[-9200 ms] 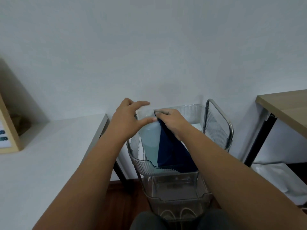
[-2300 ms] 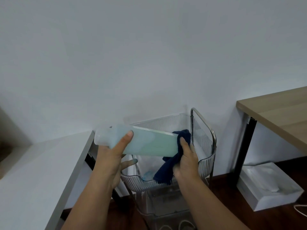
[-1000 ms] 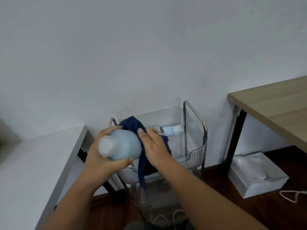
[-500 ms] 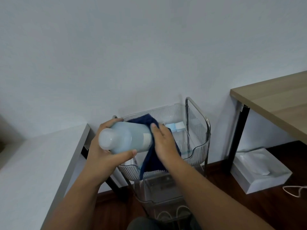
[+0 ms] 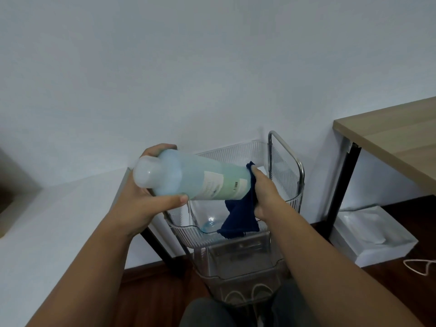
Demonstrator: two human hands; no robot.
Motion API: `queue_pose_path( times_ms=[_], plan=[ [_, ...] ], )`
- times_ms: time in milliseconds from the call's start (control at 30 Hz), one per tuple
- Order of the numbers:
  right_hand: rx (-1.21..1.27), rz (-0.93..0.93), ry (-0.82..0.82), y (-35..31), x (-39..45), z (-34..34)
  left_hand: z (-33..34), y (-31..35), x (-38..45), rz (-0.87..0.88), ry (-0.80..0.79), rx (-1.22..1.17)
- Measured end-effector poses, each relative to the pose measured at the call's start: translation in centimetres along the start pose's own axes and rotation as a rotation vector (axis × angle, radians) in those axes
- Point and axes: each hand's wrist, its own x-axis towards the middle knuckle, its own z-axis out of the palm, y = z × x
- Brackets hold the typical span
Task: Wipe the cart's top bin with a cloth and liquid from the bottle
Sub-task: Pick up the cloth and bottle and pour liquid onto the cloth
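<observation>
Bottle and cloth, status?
Left hand grips pale blue plastic bottle, held sideways. Right hand holds dark blue cloth over clear top bin. Nothing obstructing.

I see a white wall filling the upper view. White tabletop at left, black leg under its right edge. Wooden desk at right with a black leg. White box on the dark wood floor below the desk's near edge, thin white cord just beside it. Brown object at far left edge, too cropped to tell.
</observation>
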Motion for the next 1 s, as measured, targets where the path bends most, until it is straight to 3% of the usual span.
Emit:
queue_pose_path(
  times_ms=[167, 300, 433, 567, 867, 1000],
  plan=[
    [-0.39, -0.148, 0.181, 0.1, 0.3, -1.1, -0.2, 1.5, 1.8, -0.002, -0.098, 0.177],
    [-0.808, -0.42, 0.265, 0.0, -0.3, -1.8, 0.4, 2.4, 3.9, -0.083, 0.007, 0.127],
    [-1.083, -0.553, 0.365, 0.6, -0.6, -2.8, 2.4, 1.9, 7.3, -0.201, 0.109, 0.19],
    [-1.228, -0.62, 0.393, 1.7, -1.2, -3.4, 5.2, 0.7, 10.7, -0.219, 0.186, 0.241],
    [-1.245, -0.665, 0.237, 4.0, -1.3, -3.8, 11.7, -7.0, 16.5, -0.461, 0.027, 0.306],
    [-1.179, -0.643, 0.221, 3.7, -0.8, -4.7, 13.0, -8.8, 18.2, -0.469, -0.023, 0.351]
  ],
)
